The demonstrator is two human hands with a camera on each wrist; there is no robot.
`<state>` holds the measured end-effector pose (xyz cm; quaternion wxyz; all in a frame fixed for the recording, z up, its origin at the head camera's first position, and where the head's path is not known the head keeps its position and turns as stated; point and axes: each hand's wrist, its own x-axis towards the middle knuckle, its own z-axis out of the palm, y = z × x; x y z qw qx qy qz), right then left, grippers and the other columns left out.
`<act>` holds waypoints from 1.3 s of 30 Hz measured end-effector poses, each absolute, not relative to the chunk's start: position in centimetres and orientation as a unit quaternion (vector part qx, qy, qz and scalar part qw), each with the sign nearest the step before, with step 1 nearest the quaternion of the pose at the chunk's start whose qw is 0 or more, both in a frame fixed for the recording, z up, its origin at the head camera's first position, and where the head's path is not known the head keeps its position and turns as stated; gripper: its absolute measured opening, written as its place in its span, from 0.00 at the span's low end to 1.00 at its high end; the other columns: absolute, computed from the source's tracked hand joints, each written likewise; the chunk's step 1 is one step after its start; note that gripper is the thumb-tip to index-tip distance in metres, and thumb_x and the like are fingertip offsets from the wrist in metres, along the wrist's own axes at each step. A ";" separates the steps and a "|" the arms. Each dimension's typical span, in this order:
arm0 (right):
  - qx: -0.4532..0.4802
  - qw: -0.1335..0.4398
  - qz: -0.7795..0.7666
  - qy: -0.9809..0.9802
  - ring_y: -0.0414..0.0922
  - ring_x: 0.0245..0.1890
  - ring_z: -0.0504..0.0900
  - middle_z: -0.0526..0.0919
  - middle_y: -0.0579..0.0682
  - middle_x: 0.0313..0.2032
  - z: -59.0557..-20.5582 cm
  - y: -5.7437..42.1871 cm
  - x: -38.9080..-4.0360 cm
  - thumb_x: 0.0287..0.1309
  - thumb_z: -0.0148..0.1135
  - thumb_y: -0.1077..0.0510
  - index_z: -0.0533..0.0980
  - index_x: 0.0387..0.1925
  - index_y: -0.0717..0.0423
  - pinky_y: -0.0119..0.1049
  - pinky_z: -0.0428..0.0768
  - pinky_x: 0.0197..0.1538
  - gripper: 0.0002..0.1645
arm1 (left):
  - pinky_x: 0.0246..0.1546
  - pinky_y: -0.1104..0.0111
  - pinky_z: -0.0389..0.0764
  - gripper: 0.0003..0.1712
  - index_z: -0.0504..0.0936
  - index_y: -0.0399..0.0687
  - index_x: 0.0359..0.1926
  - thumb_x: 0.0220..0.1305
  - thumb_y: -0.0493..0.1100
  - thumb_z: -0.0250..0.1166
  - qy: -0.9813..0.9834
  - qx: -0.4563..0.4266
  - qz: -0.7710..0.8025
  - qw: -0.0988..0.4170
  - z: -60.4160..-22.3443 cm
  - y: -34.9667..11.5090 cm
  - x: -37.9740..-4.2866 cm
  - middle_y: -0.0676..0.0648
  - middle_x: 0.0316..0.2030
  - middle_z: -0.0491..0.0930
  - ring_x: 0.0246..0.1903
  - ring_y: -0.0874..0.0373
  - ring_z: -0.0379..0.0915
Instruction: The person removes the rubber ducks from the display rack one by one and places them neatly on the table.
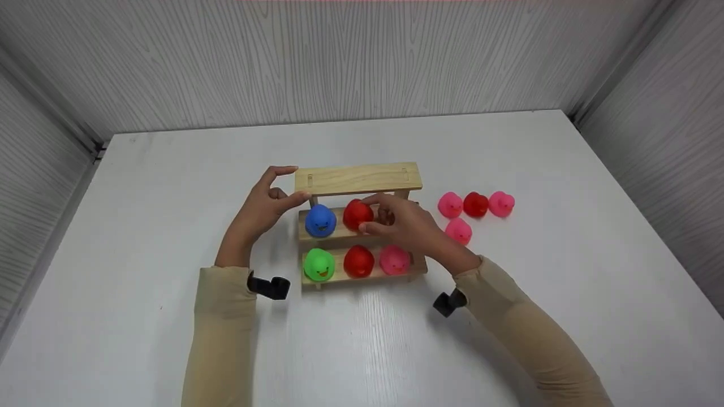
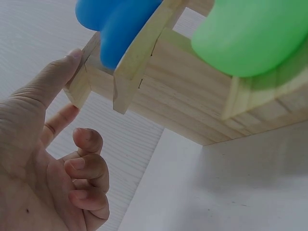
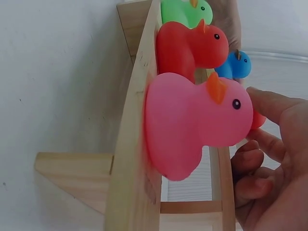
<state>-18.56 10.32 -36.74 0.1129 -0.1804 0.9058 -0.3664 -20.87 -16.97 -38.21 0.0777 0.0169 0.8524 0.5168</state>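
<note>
A wooden tiered rack (image 1: 359, 180) stands on the table. My left hand (image 1: 260, 206) pinches the left end of its top plank between thumb and forefinger, the other fingers curled in the left wrist view. With thumb and forefinger my right hand (image 1: 416, 226) grips a red rubber duck (image 1: 357, 213) on the middle tier. To its left sits a blue duck (image 1: 320, 221). On the lowest tier, left to right, are a green duck (image 1: 319, 264), another red duck (image 1: 358, 261) and a pink duck (image 3: 175, 125). In the right wrist view the gripped duck is mostly hidden behind the pink one.
Right of the rack, a pink duck (image 1: 450, 204), a red duck (image 1: 475, 204) and a second pink duck (image 1: 501, 204) form a row on the white table (image 1: 169, 226). Another pink duck (image 1: 459, 231) lies in front of them, close to my right wrist. Grained panels (image 1: 339, 62) enclose the table behind and at both sides.
</note>
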 end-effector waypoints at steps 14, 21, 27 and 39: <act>-0.198 0.115 -0.411 0.882 0.44 0.33 0.72 0.73 0.48 0.30 -36.8 12.0 -18.2 0.58 0.67 0.53 0.73 0.57 0.50 0.33 0.72 0.36 0.25 | 0.29 0.68 0.61 0.41 0.62 0.63 0.69 0.58 0.61 0.67 0.852 0.020 0.518 0.074 -38.2 -17.0 -20.8 0.51 0.24 0.65 0.26 0.57 0.57; -0.186 0.123 -0.412 0.883 0.45 0.34 0.73 0.75 0.50 0.32 -36.5 12.7 -17.9 0.57 0.68 0.52 0.73 0.57 0.49 0.33 0.72 0.36 0.27 | 0.29 0.68 0.60 0.41 0.62 0.64 0.69 0.57 0.62 0.67 0.851 0.016 0.519 0.077 -38.3 -17.1 -20.9 0.51 0.24 0.64 0.26 0.58 0.57; -0.198 0.104 -0.414 0.882 0.44 0.31 0.71 0.73 0.48 0.29 -36.2 13.8 -17.8 0.58 0.67 0.53 0.74 0.55 0.51 0.32 0.70 0.33 0.23 | 0.29 0.68 0.60 0.41 0.62 0.64 0.69 0.57 0.62 0.67 0.850 0.011 0.520 0.081 -38.3 -17.0 -20.9 0.51 0.24 0.64 0.26 0.58 0.57; -0.193 0.087 -0.416 0.884 0.45 0.31 0.71 0.73 0.48 0.29 -36.2 16.3 -17.8 0.58 0.66 0.54 0.75 0.56 0.52 0.32 0.70 0.33 0.23 | 0.30 0.67 0.59 0.42 0.61 0.63 0.69 0.57 0.63 0.67 0.850 0.013 0.521 0.080 -38.4 -17.0 -20.9 0.52 0.24 0.66 0.27 0.58 0.57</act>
